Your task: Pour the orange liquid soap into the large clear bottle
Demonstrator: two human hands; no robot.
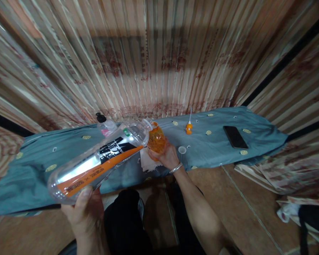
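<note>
The left hand (pixel 86 212) grips the base of a big clear bottle (pixel 101 159), tipped (neck down) onto a small orange bottle (pixel 156 139) held in the right hand (pixel 164 154); a white cap (pixel 182 149) lies just right of that hand

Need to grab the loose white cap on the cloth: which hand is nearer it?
Right. The right hand, holding the orange bottle, is just beside the white cap; the left hand is far away.
</note>
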